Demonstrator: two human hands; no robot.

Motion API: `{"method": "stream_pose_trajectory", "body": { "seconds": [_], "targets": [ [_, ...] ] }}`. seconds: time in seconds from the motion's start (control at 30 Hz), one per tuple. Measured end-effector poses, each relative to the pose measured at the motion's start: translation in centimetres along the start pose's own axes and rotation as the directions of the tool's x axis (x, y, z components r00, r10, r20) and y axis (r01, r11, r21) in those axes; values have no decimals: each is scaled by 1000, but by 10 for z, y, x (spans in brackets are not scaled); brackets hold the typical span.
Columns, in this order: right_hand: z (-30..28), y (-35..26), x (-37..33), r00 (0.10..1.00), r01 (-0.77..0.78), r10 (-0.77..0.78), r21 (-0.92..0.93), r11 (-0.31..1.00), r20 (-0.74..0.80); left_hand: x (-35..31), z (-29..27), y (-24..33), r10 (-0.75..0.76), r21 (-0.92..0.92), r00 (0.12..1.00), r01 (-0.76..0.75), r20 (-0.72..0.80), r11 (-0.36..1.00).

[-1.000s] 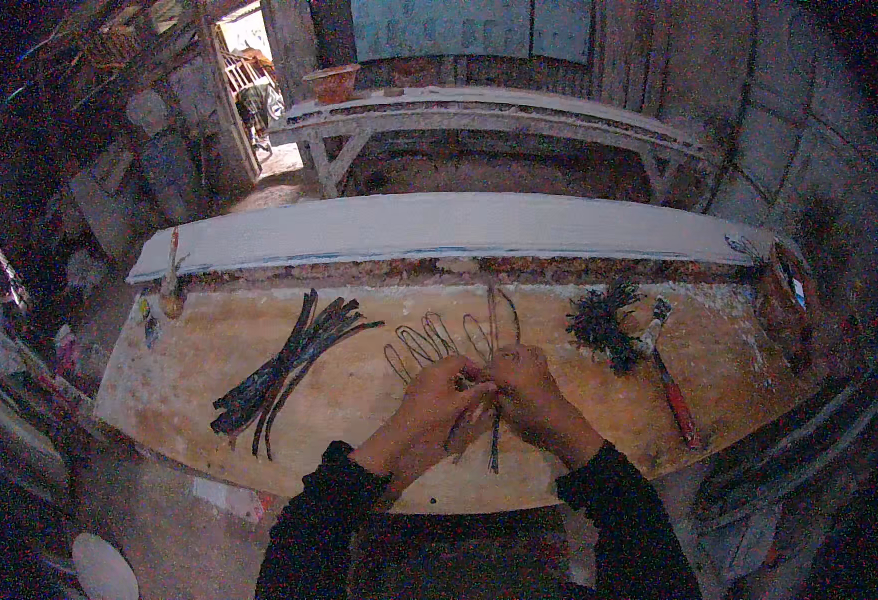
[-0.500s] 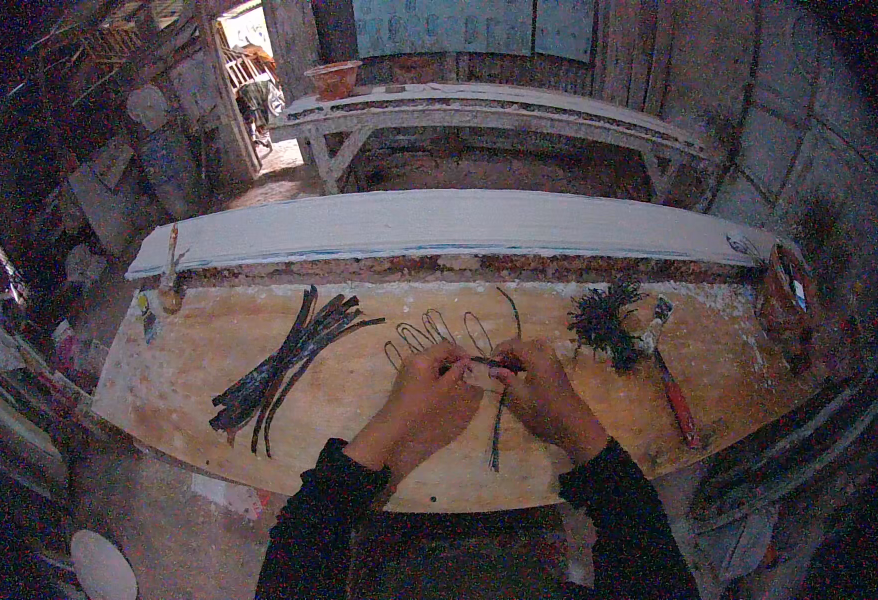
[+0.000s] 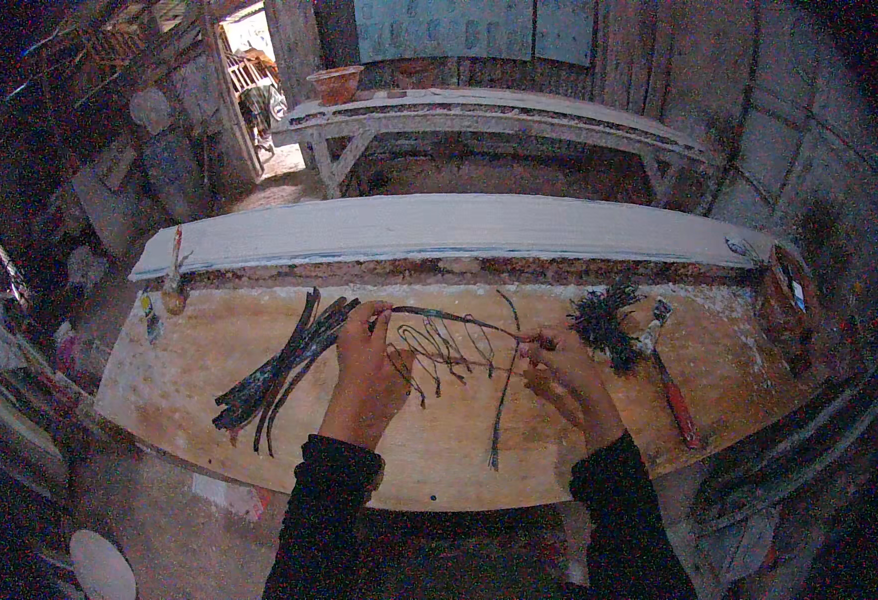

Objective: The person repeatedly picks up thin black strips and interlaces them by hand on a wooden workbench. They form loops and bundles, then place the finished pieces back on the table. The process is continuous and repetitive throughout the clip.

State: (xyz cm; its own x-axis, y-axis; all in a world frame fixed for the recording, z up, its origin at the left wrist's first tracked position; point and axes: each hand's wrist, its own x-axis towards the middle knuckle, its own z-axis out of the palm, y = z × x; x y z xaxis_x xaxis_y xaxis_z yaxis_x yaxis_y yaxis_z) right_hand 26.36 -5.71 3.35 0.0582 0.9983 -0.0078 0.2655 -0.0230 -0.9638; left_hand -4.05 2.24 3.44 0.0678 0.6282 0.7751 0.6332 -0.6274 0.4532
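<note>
A thin dark strip [image 3: 449, 314] is stretched between my hands above the board, sagging slightly. My left hand [image 3: 364, 370] pinches one end, close to a bundle of long black strips [image 3: 284, 365]. The other end is pinched in my right hand [image 3: 571, 372]. Below the held strip lie several narrow loops [image 3: 446, 350] of thin dark strip. Another single strip [image 3: 502, 415] lies lengthwise on the board just left of my right hand. Beyond that hand sits a tangled heap of short dark pieces [image 3: 607, 322].
The wooden board [image 3: 199, 340] has a long white slab [image 3: 439, 222] along its far side. A red-handled tool [image 3: 675, 400] lies at right, near a brown container [image 3: 789, 285]. A brush [image 3: 174, 270] stands at far left. Farther back is a long bench [image 3: 499, 115] with a bowl [image 3: 335, 86].
My hands have moved apart from the middle, drawing the strip out between them. The left went toward the bundle, the right slightly right, uncovering the loops.
</note>
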Motion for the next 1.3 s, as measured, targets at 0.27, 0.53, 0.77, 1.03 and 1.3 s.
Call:
{"method": "stream_pose_trajectory", "body": {
  "seconds": [0.27,0.53,0.77,1.03,1.3],
  "targets": [
    [13,-39,-20,992,-27,62,300,954,-107,-1,-2,-5,71,9,997,-71,4,997],
    [-4,2,0,994,-29,14,137,990,108,14,-35,14,-205,-5,901,223,381,975],
    [-22,6,0,998,-31,-16,782,622,53,17,-53,78,-141,-296,885,294,445,909],
    [-35,10,1,995,-49,95,945,322,19,19,-52,88,-410,-612,518,779,751,-136],
    [-31,6,-2,998,29,-54,961,276,-15,11,-68,98,-282,-641,617,767,734,9]
  ]
}}
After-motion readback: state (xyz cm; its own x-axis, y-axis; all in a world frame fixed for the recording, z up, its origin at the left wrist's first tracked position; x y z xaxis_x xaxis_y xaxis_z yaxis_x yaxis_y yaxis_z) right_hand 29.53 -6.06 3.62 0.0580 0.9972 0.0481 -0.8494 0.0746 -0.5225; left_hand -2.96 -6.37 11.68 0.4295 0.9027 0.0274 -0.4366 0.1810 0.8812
